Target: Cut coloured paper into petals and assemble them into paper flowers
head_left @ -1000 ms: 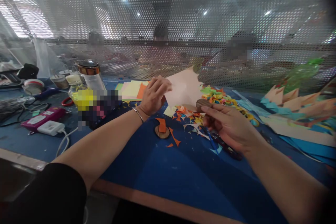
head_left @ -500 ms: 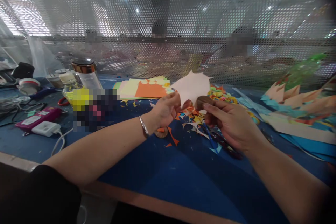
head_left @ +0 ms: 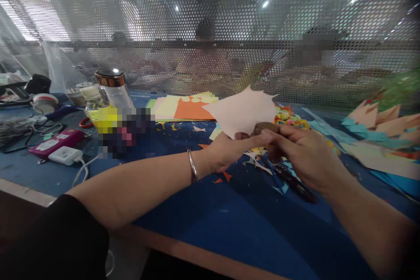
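My left hand, with a silver bangle at the wrist, has its fingers closed at the lower edge of a pale pink sheet of paper. That sheet stands up over the table, its top right edge cut into curves and points. In my right hand a round, brown, wood-like disc is pinched against the paper's lower right. My left thumb reaches across to the right fingers, and the exact contact there is hidden. Paper scraps and a long dark object lie below the hands.
Coloured paper sheets are stacked behind my left hand. Further left stand a clear jar and a bottle, near a purple box and cables. Pointed folded paper pieces lie right. A perforated metal screen backs the table.
My left hand has moved right, and its thumb now meets my right hand. The pink paper is turned more broadside, with the disc against it. The view has shifted slightly.
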`<state>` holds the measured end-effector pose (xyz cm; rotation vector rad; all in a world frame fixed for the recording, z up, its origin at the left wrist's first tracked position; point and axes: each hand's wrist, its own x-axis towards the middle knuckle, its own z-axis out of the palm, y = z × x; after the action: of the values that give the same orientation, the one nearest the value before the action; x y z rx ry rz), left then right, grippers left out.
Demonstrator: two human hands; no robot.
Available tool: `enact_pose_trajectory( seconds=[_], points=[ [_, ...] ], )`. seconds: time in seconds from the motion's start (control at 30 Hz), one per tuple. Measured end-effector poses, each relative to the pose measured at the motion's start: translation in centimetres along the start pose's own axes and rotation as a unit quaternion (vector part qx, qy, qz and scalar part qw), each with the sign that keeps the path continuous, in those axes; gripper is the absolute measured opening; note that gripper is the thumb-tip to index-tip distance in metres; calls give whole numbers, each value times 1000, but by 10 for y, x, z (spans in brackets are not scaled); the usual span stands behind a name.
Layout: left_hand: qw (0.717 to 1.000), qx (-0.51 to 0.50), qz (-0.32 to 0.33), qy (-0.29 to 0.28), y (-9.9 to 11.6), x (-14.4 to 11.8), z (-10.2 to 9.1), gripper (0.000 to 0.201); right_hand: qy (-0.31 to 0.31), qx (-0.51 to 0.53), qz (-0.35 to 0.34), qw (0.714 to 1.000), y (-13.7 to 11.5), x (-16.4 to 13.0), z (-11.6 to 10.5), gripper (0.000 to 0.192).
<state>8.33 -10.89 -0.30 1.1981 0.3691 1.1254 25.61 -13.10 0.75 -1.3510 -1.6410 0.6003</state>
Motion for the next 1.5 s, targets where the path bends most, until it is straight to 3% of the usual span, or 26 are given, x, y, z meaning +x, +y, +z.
enact_pose_trajectory(
  seconds=[0.07, 0.17, 0.3, 0.47, 0.63, 0.9, 1.33, 1.5],
  points=[
    [998, 4, 9, 57, -9, 2, -4, 32, -24, -12, 6, 1000, -2, -1, 3, 49],
    [995, 18, -4, 94, -18, 5, -12, 26, -52, -44, -15, 998, 1, -1, 7, 46],
    [993, 5, -13, 116, -16, 7, -16, 16, -6, -129, -35, 991, 11, 0, 7, 44],
    [993, -37, -41, 106, -11, 6, -16, 21, 65, -184, -100, 976, 8, -2, 3, 45],
    [991, -71, -74, 80, -7, 5, -14, 20, 70, -201, -123, 969, 3, -4, 3, 41],
    [984, -98, -107, 107, -2, 8, -14, 9, 70, -203, -128, 968, 1, -5, 3, 40],
    [995, -40, -67, 55, -6, 7, -23, 35, 79, -226, -143, 960, -2, -9, 7, 39],
    [993, -25, -93, 64, -4, 8, -22, 32, 79, -226, -153, 959, -1, -9, 6, 38]
  ],
)
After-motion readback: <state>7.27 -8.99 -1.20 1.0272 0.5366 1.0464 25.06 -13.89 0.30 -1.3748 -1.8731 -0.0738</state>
